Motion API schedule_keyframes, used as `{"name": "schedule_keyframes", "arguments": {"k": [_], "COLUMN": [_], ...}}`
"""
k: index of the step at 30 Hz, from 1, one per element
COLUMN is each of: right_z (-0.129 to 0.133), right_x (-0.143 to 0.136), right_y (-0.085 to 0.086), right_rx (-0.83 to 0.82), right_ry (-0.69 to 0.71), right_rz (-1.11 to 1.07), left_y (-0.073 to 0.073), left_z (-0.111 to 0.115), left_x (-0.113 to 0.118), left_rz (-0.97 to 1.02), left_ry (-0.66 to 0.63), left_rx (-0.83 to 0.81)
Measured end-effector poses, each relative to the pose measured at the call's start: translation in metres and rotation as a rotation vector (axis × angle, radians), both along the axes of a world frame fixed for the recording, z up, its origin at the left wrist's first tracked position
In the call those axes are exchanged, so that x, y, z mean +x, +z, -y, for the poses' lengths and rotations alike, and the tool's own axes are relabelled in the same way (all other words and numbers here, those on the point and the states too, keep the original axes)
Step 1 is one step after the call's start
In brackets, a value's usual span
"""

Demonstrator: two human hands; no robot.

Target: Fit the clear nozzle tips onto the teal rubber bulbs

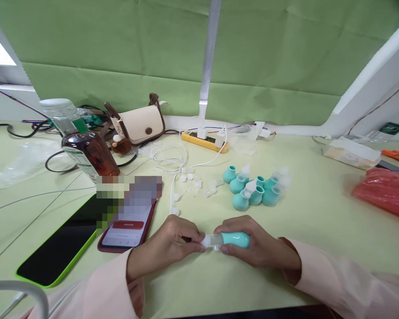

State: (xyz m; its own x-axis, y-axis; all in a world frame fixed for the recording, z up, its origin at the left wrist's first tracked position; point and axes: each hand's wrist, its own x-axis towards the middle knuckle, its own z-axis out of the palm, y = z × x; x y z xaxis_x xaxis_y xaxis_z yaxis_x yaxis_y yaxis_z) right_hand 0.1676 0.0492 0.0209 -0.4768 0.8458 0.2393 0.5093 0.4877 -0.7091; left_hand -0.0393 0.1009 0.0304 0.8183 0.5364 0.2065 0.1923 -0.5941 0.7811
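Note:
Near the front of the table, my right hand (252, 241) is closed around a teal bulb (237, 239) lying on its side, with a clear tube (216, 239) at its left end. The fingertips of my left hand (177, 239) pinch a small white tip (206, 240) at the tube's far end. Just beyond my right hand stands a cluster of several teal bulbs (241, 200), some with clear or white pieces on top. Small clear and white parts (197, 183) lie scattered to the left of the cluster.
Two phones (64, 241) (126, 235) lie at the left, with a bottle (93, 155) of dark liquid behind them. Farther back are a cream bag (144, 124), a yellow power strip (204, 141) and white cables. A tissue pack (352, 153) and red plastic bag (385, 190) sit at the right.

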Motion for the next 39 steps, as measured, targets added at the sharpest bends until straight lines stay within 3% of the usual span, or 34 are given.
{"name": "schedule_keyframes", "arguments": {"k": [5, 15, 19, 22, 24, 28, 34, 36, 39], "right_z": [-0.001, 0.000, 0.000, 0.001, 0.003, 0.004, 0.004, 0.006, 0.009], "right_x": [0.000, -0.007, -0.007, -0.006, -0.006, -0.008, -0.005, 0.001, 0.017], "right_y": [-0.004, 0.000, -0.001, 0.003, 0.005, 0.009, 0.014, 0.020, 0.035], "right_rx": [0.024, -0.206, -0.367, -0.469, -0.376, -0.028, 0.291, 0.372, 0.405], "right_ry": [-0.026, -0.084, -0.094, -0.016, 0.026, 0.060, -0.007, -0.064, -0.181], "right_rz": [-0.060, -0.186, -0.261, -0.307, -0.293, -0.166, -0.076, -0.077, -0.027], "left_y": [-0.001, 0.001, 0.004, 0.007, 0.009, 0.007, 0.003, 0.001, -0.004], "left_z": [0.000, -0.001, 0.000, 0.001, 0.003, 0.007, 0.008, 0.007, 0.004], "left_x": [0.000, 0.001, 0.001, -0.001, -0.001, 0.001, 0.000, -0.003, -0.004], "left_rz": [0.029, 0.109, 0.134, 0.191, 0.223, 0.269, 0.331, 0.307, 0.202], "left_ry": [0.025, 0.096, 0.174, 0.207, 0.219, 0.247, 0.142, 0.180, 0.283], "left_rx": [0.009, -0.074, -0.201, -0.304, -0.309, -0.294, -0.310, -0.117, 0.415]}}
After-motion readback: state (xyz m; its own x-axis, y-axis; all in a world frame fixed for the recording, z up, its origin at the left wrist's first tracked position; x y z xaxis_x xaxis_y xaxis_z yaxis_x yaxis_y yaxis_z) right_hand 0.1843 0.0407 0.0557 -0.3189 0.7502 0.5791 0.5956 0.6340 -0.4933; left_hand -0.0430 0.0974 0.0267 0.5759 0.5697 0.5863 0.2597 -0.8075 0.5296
